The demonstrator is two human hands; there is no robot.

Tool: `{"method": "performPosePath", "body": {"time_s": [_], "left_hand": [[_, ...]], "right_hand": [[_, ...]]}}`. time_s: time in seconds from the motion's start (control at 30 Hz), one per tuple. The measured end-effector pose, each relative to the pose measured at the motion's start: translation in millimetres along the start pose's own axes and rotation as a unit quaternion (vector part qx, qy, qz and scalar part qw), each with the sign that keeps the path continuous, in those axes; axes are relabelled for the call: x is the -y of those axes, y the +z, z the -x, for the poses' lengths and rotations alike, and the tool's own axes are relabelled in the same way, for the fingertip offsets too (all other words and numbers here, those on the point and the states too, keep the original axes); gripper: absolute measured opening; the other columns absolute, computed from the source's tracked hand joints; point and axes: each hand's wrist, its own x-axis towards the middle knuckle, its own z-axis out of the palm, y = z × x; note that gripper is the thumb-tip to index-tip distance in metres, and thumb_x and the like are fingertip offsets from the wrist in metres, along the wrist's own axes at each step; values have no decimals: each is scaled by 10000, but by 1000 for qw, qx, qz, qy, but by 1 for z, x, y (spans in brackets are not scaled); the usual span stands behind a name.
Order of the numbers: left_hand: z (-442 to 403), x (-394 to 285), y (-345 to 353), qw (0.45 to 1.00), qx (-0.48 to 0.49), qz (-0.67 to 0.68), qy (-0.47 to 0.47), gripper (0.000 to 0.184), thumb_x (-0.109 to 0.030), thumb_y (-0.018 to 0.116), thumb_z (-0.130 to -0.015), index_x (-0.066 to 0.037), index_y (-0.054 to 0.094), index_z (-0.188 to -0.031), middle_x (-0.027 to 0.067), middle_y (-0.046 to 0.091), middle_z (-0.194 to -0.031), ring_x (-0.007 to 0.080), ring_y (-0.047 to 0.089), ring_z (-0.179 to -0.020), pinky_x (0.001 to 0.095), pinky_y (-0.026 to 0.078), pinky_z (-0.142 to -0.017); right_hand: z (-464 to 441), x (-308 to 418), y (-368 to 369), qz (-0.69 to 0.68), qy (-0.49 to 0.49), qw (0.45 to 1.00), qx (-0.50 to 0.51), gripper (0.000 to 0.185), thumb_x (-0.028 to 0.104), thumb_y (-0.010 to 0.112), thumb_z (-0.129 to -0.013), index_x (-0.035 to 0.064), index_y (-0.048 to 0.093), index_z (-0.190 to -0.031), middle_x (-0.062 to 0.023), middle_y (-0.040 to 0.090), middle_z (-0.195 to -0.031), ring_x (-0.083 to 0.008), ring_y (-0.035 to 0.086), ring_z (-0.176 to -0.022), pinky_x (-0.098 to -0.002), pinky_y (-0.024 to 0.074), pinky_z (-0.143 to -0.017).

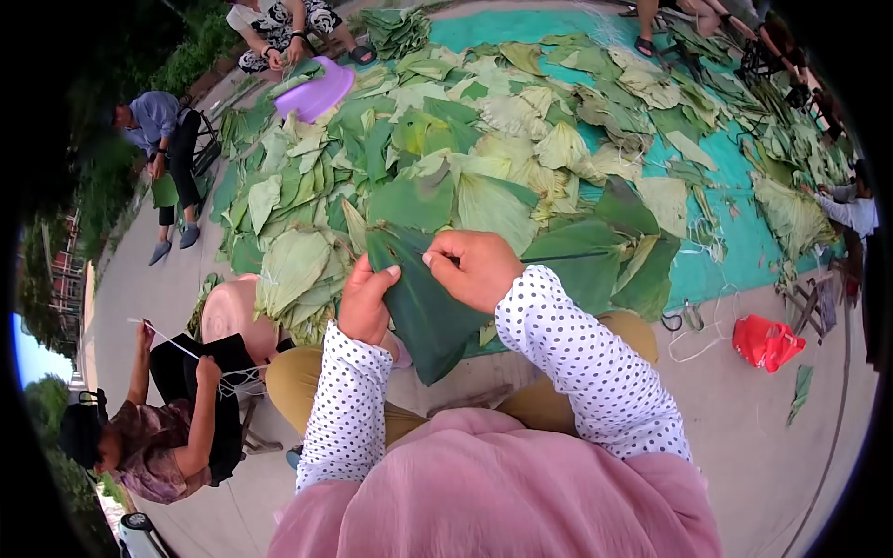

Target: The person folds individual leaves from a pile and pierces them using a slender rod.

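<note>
Pinching a dark green leaf (423,314)
It hung between the left hand (365,299), thumb against fingers at its edge, and the right hand (476,270), curled closed, seemingly pinching it. Handling looked midway; the leaf heap (491,210) beyond both hands seemed left.

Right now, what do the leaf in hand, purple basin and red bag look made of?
Leaf in hand: likely real plant leaf, low-sheen dark green, creased.
Purple basin: probably plastic, smooth, slight sheen, fairly even colour.
Red bag: looks like thin plastic film, bright and crumpled; can't rule out coated fabric.
</note>
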Motion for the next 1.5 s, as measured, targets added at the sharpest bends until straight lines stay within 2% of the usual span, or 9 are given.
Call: {"method": "performPosePath", "body": {"time_s": [0.1, 0.2, 0.27, 0.4, 0.47, 1.1, 1.2, 1.37, 1.5], "left_hand": [[1, 0, 5, 1000, -5, -16, 7, 297, 22, 512, -885, -28, 577, -1170, 62, 638, -1089, 147, 595, -987, 306, 460, -907], [0, 0, 6, 999, 5, -36, 12, 359, 21, 477, -880, -25, 529, -1231, 88, 614, -1151, 189, 586, -1057, 344, 446, -973], [1, -2, 12, 999, 5, -33, 30, 284, 21, 516, -892, -35, 582, -1162, 53, 645, -1074, 139, 601, -967, 296, 466, -892], [0, 0, 13, 998, 13, -47, 29, 272, 16, 521, -895, -32, 583, -1155, 53, 645, -1073, 134, 601, -963, 292, 468, -885], [0, 0, 15, 998, 11, -51, 34, 263, 15, 522, -897, -29, 582, -1150, 54, 644, -1077, 131, 599, -965, 291, 467, -884], [2, 1, 14, 997, 20, -70, 38, 259, 4, 525, -902, -19, 588, -1152, 57, 650, -1090, 129, 602, -974, 280, 470, -875], [2, 1, 15, 996, 26, -69, 42, 261, 0, 523, -905, -20, 588, -1157, 57, 651, -1090, 126, 601, -974, 280, 472, -873], [3, -3, 13, 998, -18, -49, 37, 273, 16, 515, -885, -17, 598, -1143, 53, 648, -1074, 135, 601, -965, 288, 468, -883], [2, -2, 10, 998, -20, -36, 37, 289, 26, 505, -873, -15, 599, -1143, 55, 647, -1075, 140, 600, -967, 290, 464, -891]], "right_hand": [[1, 1, -3, 25, 14, 1000, 1, 173, 217, 604, -852, 52, 636, -810, -166, 628, -709, -367, 601, -647, -451, 470, -605], [2, 0, -5, 28, 16, 999, 4, 173, 220, 606, -848, 56, 630, -796, -164, 625, -713, -370, 599, -652, -457, 469, -605], [2, -1, -6, 22, -8, 1000, -5, 182, 226, 610, -844, 55, 624, -783, -156, 622, -715, -366, 598, -649, -455, 469, -601], [4, 3, -6, 23, 4, 1000, -4, 182, 225, 612, -838, 59, 617, -765, -147, 617, -708, -365, 594, -642, -457, 467, -596], [4, 0, -4, 50, -13, 999, -8, 148, 167, 624, -843, 22, 632, -814, -133, 593, -677, -280, 571, -580, -377, 448, -562], [4, -1, 4, 65, -51, 997, -5, 135, 164, 633, -830, 38, 624, -784, -136, 593, -689, -322, 584, -605, -405, 449, -554], [3, 2, 2, 65, -52, 997, -4, 137, 163, 629, -835, 33, 625, -789, -134, 593, -688, -313, 578, -598, -393, 449, -554], [0, 2, -6, 33, -9, 999, -21, 140, 156, 628, -842, 21, 626, -802, -128, 595, -689, -281, 564, -575, -370, 448, -552], [-1, 1, -7, 43, -25, 998, -28, 139, 156, 627, -841, 22, 629, -806, -132, 595, -687, -280, 567, -574, -374, 445, -549]]}}
